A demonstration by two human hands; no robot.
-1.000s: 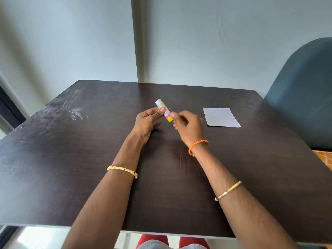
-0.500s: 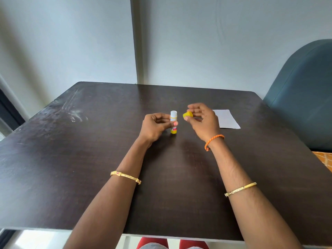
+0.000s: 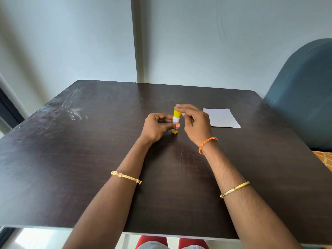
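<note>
A glue stick [image 3: 175, 120] stands upright on its base near the middle of the dark table [image 3: 86, 159], with both hands closed in around it. The left hand [image 3: 156, 126] has its fingers curled and grips the lower part of the tube, thumb laid across the front just above the yellow foot and the fingers wrapped behind. The right hand [image 3: 195, 123] comes in from above and the side and pinches the yellow cap [image 3: 177, 113] between thumb and fingertips, the other fingers loosely bent. The cap sits over the top of the tube in line with it. Whether it is pushed fully home I cannot tell, and the glue inside is hidden by it. Just to the right of the right hand, apart from the tube, a white sheet of paper [image 3: 221, 118] lies flat on the table. An orange cord bracelet [image 3: 207, 143] circles the right wrist. A blue-grey chair [image 3: 301, 97] stands at the table's right edge.
</note>
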